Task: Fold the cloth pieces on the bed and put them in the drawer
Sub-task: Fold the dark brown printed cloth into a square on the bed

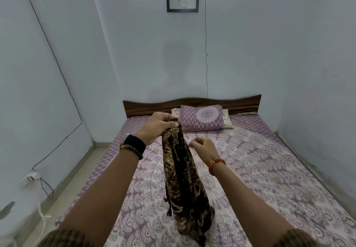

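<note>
A long brown and gold patterned cloth (183, 173) hangs bunched from my left hand (159, 126), which grips its top end high over the bed (269, 179). Its lower end trails down to the sheet near me, and a tassel dangles on its left side. My right hand (202, 146) hovers just right of the cloth with its fingers curled, and I cannot see anything in it. No drawer shows in the head view.
The bed carries a purple and white printed sheet, with a matching pillow (202, 117) and a wooden headboard (192, 102) at the far end. A floor strip runs along the left, with a wall plug (31, 176) and cables. Walls close in on both sides.
</note>
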